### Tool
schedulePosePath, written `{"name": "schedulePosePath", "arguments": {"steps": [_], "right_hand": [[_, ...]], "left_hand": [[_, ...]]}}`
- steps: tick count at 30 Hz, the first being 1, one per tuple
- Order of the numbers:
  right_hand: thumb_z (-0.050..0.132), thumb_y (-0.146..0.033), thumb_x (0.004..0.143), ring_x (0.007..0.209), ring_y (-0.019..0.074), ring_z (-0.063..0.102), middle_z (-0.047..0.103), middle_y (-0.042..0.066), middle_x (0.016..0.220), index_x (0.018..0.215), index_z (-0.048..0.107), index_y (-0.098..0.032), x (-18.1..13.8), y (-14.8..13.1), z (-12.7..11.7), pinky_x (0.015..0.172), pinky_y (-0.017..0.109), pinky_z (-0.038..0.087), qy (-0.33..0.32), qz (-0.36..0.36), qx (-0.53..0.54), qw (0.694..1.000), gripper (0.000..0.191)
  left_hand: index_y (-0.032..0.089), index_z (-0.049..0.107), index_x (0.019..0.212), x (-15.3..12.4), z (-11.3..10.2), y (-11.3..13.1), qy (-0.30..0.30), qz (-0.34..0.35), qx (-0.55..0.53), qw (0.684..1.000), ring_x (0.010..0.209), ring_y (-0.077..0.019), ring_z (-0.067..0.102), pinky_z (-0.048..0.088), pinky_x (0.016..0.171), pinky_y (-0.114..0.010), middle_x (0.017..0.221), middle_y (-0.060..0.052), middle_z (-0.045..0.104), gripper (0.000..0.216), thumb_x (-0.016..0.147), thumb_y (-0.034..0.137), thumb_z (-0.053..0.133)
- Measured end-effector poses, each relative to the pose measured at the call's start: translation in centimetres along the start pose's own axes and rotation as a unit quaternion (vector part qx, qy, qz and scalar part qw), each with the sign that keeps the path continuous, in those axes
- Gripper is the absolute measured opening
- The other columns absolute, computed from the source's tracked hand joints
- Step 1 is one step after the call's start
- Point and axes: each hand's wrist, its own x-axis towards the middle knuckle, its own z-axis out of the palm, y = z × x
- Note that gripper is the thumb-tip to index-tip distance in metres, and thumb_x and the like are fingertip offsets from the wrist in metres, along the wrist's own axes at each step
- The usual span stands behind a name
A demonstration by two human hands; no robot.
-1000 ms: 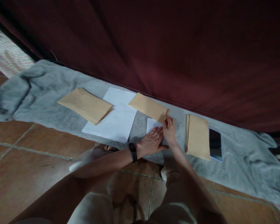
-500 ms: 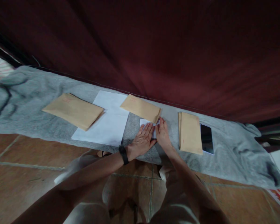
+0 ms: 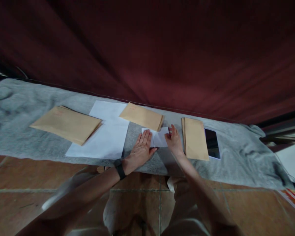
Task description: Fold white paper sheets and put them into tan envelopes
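Observation:
A small folded white paper (image 3: 159, 139) lies on the grey cloth, a crease visible near its middle. My left hand (image 3: 142, 147) rests flat on its left part, fingers stretched out, with a dark band on the wrist. At the paper's right edge is my right hand (image 3: 174, 141), its fingers curled and the thumb against the paper, pinching that edge. Just beyond the paper, a small stack of brown envelopes (image 3: 142, 116) lies close to its far edge.
Larger brown envelopes (image 3: 67, 124) lie partly over white sheets (image 3: 108, 137) on the left. To the right are more brown envelopes (image 3: 195, 139) and a phone (image 3: 212, 143). The grey cloth (image 3: 241, 154) covers the narrow surface, before a dark red curtain (image 3: 157, 59).
My right hand has moved right along the folded paper to its right edge, its fingers now curled. My left hand stays flat, with more of the paper uncovered. The view has shifted slightly.

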Motion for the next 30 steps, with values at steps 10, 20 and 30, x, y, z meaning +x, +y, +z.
{"name": "schedulePosePath", "arguments": {"steps": [10,20,30], "right_hand": [[0.061,-0.014,0.075,0.065,0.0175,0.066,0.073,0.001,0.078,0.123,0.062,-0.018,-0.3,1.1,-2.2,0.057,0.027,0.053,-0.149,0.135,0.162,0.966,0.049],[0.061,-0.023,0.086,0.076,0.0241,0.071,0.074,0.005,0.085,0.133,0.061,-0.018,-2.0,2.3,-5.4,0.073,0.038,0.059,-0.105,0.069,-0.016,0.992,0.048],[0.029,-0.039,0.109,0.153,0.0216,0.033,0.040,0.013,0.163,0.158,0.037,-0.014,-5.8,-2.6,-0.5,0.127,0.046,0.030,-0.141,-0.177,-0.075,0.971,0.055]], "left_hand": [[-0.002,0.031,0.154,-0.7,-0.1,0.0,0.007,0.024,-0.008,1.000,0.156,-0.0352,0.020,0.028,0.125,-0.054,0.163,-0.029,0.029,0.074,0.102,0.050,0.043],[-0.001,0.041,0.150,-1.1,-0.5,2.7,0.005,0.018,0.000,1.000,0.154,-0.0343,0.027,0.028,0.125,-0.053,0.160,-0.027,0.037,0.064,0.105,0.044,0.035],[-0.003,0.026,0.157,0.2,1.7,3.1,0.018,0.024,0.016,0.999,0.156,-0.0301,0.022,0.026,0.126,-0.052,0.164,-0.026,0.031,0.063,0.099,0.019,0.031]]}}
